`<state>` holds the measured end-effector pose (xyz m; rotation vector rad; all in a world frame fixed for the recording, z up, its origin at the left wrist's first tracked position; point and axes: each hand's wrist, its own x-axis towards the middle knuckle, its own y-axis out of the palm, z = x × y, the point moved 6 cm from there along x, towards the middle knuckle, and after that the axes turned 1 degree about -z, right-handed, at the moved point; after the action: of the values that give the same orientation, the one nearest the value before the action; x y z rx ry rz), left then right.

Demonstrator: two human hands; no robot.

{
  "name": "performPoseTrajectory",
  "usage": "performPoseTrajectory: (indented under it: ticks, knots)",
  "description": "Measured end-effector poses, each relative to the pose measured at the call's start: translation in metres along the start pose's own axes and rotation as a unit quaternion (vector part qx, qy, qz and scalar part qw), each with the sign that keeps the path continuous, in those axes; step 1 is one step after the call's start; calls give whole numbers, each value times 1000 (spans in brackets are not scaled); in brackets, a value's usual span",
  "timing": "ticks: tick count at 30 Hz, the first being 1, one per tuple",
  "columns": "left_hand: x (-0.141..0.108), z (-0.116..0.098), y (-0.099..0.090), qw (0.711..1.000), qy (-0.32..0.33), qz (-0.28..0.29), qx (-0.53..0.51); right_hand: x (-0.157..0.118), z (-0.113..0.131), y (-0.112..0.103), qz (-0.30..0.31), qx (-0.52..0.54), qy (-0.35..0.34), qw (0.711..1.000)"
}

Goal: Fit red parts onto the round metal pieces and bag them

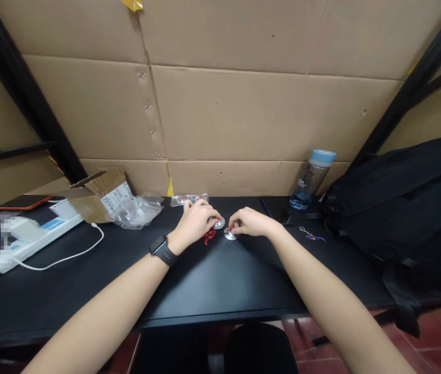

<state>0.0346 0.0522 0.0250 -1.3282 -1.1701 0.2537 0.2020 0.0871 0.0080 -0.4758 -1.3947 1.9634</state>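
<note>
My left hand (199, 219), with a black watch (163, 250) on its wrist, has its fingers closed on a small silver cymbal (219, 224) by the red part at its middle. My right hand (249, 222) pinches the red part of a second silver cymbal (230, 235), which is slightly nearer to me. The two shiny discs are side by side, just above or on the black table. Below my left fingers lies a red cord (209, 237). Behind that hand is a clear plastic packet (189, 199) with something silver and red inside, partly hidden.
At left are an open cardboard box (95, 197), crumpled clear plastic (138, 210) and a white power strip (52, 228) with a white cable (68, 254). At right stand a blue-lidded bottle (312, 179), a dark phone (278, 212), a keyring (311, 235) and a black backpack (407, 202). Cardboard (224, 119) walls the back.
</note>
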Motion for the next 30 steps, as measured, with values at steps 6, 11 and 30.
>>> performPoseTrajectory:
  ticks: [6,11,30]
  knots:
    - [0,-1,-4,1000,-3,-16,21,2,3,0,2,13,-13,1000]
    - [1,3,-3,999,-12,-26,23,-1,-1,-1,-30,-45,23,998]
    - [2,50,-13,923,-257,-98,-270,-10,3,-57,-402,196,-9,895]
